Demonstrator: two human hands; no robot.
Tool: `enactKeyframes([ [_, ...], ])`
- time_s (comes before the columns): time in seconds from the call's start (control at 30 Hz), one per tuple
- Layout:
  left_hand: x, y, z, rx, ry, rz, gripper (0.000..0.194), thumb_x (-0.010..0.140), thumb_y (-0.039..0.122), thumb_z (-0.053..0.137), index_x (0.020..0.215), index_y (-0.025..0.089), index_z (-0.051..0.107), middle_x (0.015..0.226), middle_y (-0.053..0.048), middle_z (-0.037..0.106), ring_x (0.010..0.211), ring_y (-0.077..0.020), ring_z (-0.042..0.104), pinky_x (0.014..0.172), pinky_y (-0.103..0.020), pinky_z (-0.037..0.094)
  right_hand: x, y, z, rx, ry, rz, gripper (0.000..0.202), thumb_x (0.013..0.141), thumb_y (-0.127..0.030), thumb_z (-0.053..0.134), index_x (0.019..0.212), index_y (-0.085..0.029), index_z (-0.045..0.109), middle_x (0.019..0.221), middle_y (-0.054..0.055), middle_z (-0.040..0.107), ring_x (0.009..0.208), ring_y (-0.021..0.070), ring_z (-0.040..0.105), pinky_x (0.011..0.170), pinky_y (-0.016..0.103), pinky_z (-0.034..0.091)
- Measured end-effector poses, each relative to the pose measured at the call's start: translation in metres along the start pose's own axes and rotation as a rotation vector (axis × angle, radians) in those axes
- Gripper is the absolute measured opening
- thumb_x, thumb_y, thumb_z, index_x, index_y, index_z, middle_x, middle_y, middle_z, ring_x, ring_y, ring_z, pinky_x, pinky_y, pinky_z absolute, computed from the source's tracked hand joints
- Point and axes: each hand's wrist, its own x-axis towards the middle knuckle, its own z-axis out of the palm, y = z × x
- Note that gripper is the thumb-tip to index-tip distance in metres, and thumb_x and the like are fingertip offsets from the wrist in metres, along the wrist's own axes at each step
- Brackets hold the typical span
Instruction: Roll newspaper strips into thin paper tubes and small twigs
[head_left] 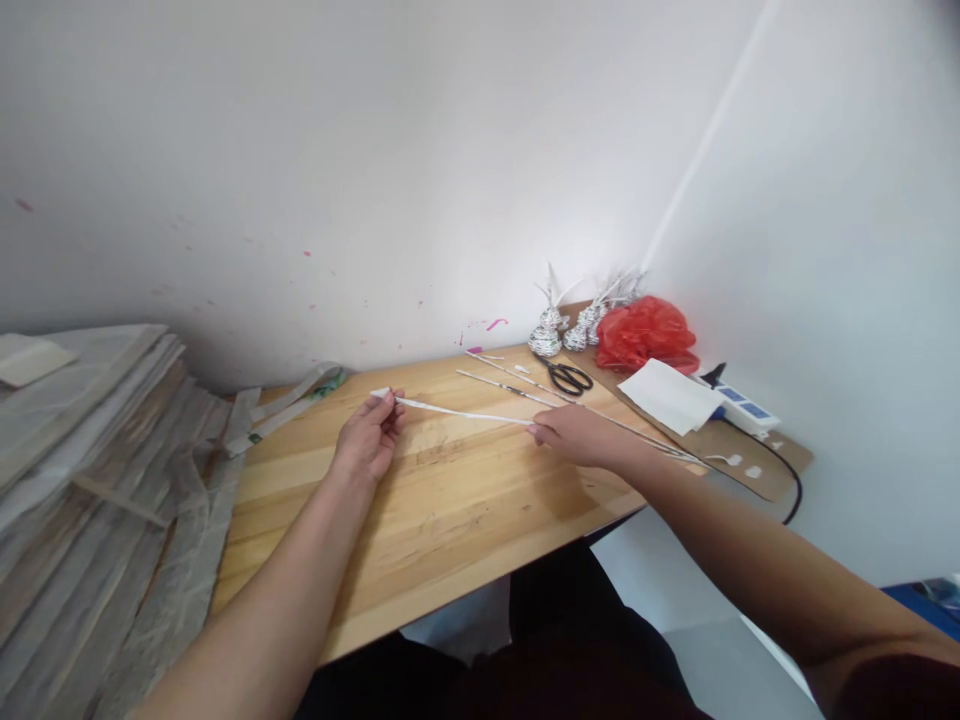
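Observation:
A thin white twisted paper strip [465, 414] stretches between my two hands just above the wooden table. My left hand [369, 436] pinches its left end, where a flat bit of paper sticks out past the fingers. At the other end, my right hand [574, 434] has its fingertips closed on the strip. Several long thin rolled paper sticks [504, 386] lie behind my right hand and run under its forearm. Black-handled scissors [568, 378] rest beyond them.
Paper strips and sheets [82, 480] are stacked high at the left. Along the back right stand silvery woven gourd shapes [545, 338] and a red plastic bag [646, 336]. White paper [669, 396] and a power strip [746, 408] with a black cable lie on brown cardboard [787, 458].

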Motion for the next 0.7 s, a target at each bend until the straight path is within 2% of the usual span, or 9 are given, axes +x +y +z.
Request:
enactKeyframes([
  [0.1, 0.001, 0.0, 0.001, -0.01, 0.023, -0.013, 0.012, 0.084, 0.003, 0.057, 0.082, 0.011, 0.066, 0.079, -0.003, 0.068, 0.055, -0.0055, 0.062, 0.047, -0.011, 0.052, -0.01, 0.019, -0.004, 0.03, -0.034, 0.031, 0.034, 0.094, -0.036, 0.042, 0.076, -0.02, 0.066, 0.083, 0.008, 0.069, 0.076, 0.0204, 0.061, 0.068, 0.028, 0.039],
  [0.27, 0.001, -0.001, 0.003, -0.045, 0.027, 0.002, 0.017, 0.085, 0.0, 0.053, 0.076, 0.008, 0.065, 0.076, -0.005, 0.068, 0.069, -0.0089, 0.068, 0.06, -0.013, 0.057, -0.022, 0.032, -0.014, 0.058, -0.049, 0.088, 0.044, 0.092, -0.051, 0.039, 0.073, -0.02, 0.064, 0.076, 0.006, 0.067, 0.068, 0.0187, 0.058, 0.059, 0.028, 0.036],
  [0.47, -0.001, -0.002, 0.004, -0.04, 0.001, -0.016, 0.016, 0.085, 0.0, 0.054, 0.077, 0.008, 0.065, 0.077, -0.006, 0.068, 0.072, -0.0105, 0.069, 0.065, -0.016, 0.059, -0.024, 0.051, -0.01, 0.017, 0.119, 0.238, 0.041, 0.09, -0.05, 0.044, 0.068, -0.019, 0.061, 0.071, 0.005, 0.065, 0.062, 0.0164, 0.054, 0.055, 0.027, 0.032],
  [0.7, 0.0, -0.004, 0.001, -0.031, -0.015, 0.001, 0.016, 0.084, 0.0, 0.055, 0.076, 0.008, 0.065, 0.079, -0.006, 0.068, 0.074, -0.0105, 0.069, 0.068, -0.018, 0.06, -0.02, 0.059, 0.012, -0.033, 0.229, 0.2, 0.035, 0.09, -0.042, 0.046, 0.068, -0.019, 0.06, 0.071, 0.005, 0.065, 0.065, 0.0162, 0.054, 0.058, 0.027, 0.032],
])
